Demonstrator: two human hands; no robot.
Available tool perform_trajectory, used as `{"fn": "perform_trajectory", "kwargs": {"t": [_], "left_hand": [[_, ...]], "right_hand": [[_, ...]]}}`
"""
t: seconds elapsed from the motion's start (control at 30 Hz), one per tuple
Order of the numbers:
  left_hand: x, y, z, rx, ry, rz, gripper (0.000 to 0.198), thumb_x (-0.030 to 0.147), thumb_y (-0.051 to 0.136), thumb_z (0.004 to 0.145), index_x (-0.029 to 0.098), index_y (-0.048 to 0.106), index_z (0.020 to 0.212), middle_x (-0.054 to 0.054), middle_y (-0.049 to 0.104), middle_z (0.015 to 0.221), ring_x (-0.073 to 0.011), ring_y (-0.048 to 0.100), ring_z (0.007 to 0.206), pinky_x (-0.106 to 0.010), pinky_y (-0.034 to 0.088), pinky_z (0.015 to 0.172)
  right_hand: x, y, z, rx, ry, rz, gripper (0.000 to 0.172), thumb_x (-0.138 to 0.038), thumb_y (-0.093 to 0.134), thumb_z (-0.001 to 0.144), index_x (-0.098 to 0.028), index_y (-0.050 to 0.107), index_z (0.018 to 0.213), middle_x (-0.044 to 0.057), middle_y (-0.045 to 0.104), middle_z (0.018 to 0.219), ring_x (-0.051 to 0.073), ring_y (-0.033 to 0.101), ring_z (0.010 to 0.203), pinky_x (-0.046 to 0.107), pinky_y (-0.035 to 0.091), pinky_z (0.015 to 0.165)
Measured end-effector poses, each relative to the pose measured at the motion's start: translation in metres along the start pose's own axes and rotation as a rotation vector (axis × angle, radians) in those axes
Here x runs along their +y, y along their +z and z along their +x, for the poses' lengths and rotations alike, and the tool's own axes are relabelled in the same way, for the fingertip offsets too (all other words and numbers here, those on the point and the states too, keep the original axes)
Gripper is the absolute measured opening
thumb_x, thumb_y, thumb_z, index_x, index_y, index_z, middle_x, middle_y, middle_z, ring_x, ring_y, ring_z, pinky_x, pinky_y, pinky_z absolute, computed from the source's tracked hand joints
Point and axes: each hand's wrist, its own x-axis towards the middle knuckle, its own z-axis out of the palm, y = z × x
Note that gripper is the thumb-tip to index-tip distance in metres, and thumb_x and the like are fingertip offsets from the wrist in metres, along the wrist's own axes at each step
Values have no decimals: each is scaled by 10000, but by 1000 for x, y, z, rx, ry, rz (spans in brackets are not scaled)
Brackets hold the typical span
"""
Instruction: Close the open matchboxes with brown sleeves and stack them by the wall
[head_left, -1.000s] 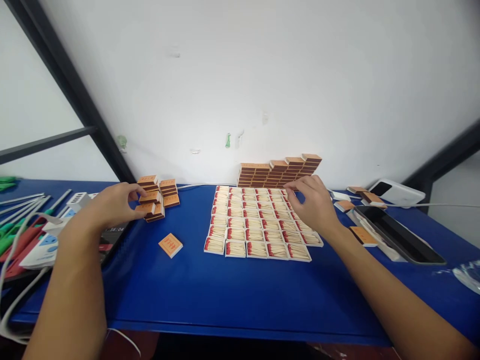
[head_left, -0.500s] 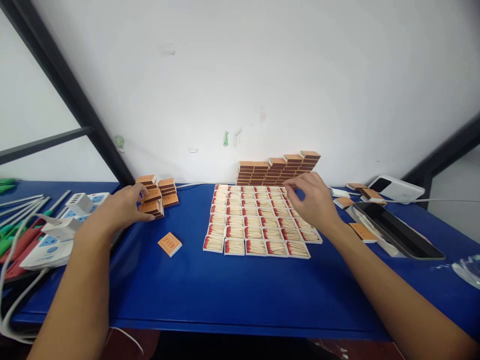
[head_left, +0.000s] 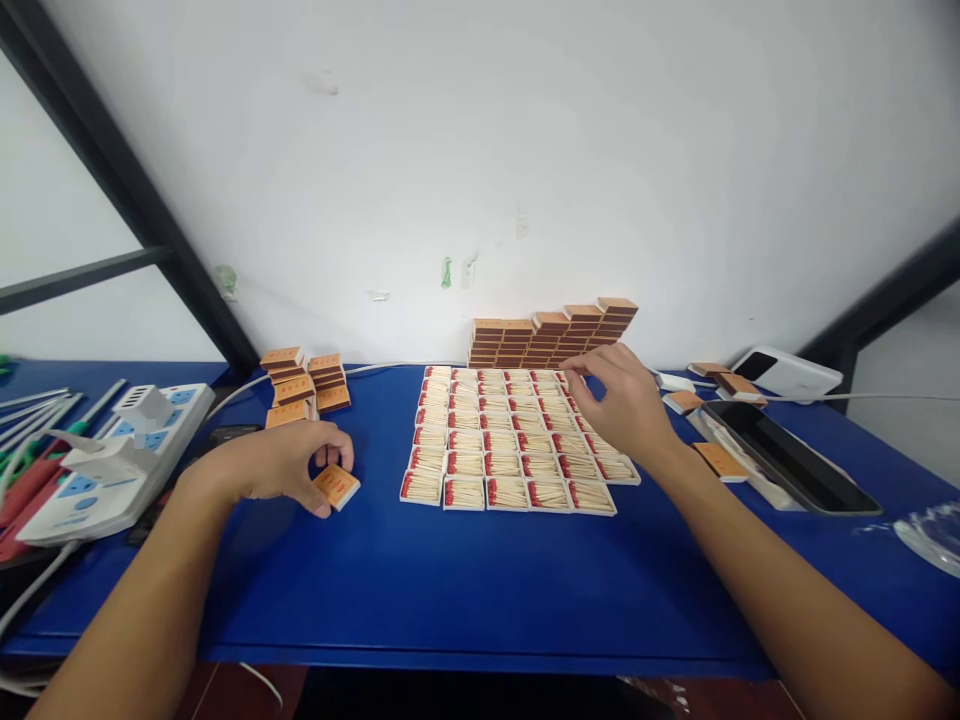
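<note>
A grid of open matchbox trays [head_left: 502, 440] filled with red-tipped matches lies on the blue table [head_left: 465, 590]. My right hand [head_left: 626, 405] hovers over the grid's far right corner, fingers curled in a pinch near a tray; what it holds is hidden. My left hand [head_left: 281, 465] rests on the table and its thumb and fingers close around a lone orange matchbox [head_left: 337, 486]. A small pile of orange matchboxes [head_left: 304, 385] stands behind that hand. A stepped row of stacked matchbox sleeves [head_left: 551, 335] lines the wall.
A white power strip [head_left: 112, 470] with plugs and cables lies at the left. At the right are a black phone on a white tray [head_left: 787, 455], loose matchboxes [head_left: 720, 460], a white power bank [head_left: 787, 372] and a plastic bag [head_left: 930, 535].
My left hand left the small matchbox pile and came down toward me onto the lone orange matchbox. My right hand stayed over the grid's far right corner.
</note>
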Motion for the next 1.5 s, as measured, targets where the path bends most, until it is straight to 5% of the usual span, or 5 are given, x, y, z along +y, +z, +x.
{"fn": "perform_trajectory", "kwargs": {"t": [0.3, 0.57, 1.1, 1.3, 1.5], "left_hand": [[-6, -2, 12, 280, 11, 77, 651, 708, 445, 972, 215, 680, 618, -66, 640, 606, -212, 580, 567, -347, 439, 618], [-21, 1, 6, 233, 319, -48, 496, 499, 784, 790, 368, 763, 1267, -74, 690, 1396, -335, 627, 1264, -453, 526, 1062], [11, 11, 18, 575, 279, 67, 275, 405, 716, 811, 222, 733, 1016, -38, 763, 979, -224, 683, 888, -328, 521, 788], [41, 32, 24, 837, 454, -35, 266, 382, 717, 850, 203, 701, 1046, -35, 769, 969, -193, 685, 835, -328, 555, 796], [63, 56, 32, 925, 624, -77, 245, 303, 753, 852, 205, 698, 1070, -42, 761, 955, -199, 693, 843, -348, 566, 801]], "right_hand": [[-7, -1, 1, -49, 57, 35, 160, -230, 545, 1025, -230, 705, 1018, 99, 696, 892, 286, 627, 896, 451, 523, 802], [-9, -2, 2, -62, 79, 52, 173, -239, 537, 1025, -232, 710, 1013, 102, 692, 894, 288, 629, 897, 449, 522, 801], [-20, 4, 3, -45, 372, 372, 122, -297, 634, 972, -221, 729, 963, 66, 705, 849, 217, 639, 763, 376, 522, 682], [-70, 20, 3, -90, 734, 865, 309, -486, 729, 906, -224, 681, 1063, 33, 649, 876, 196, 616, 806, 338, 530, 661], [-136, 19, -3, -447, 622, 1191, 285, -477, 658, 983, -279, 682, 1188, 56, 654, 1068, 216, 614, 1001, 331, 540, 724]]}}
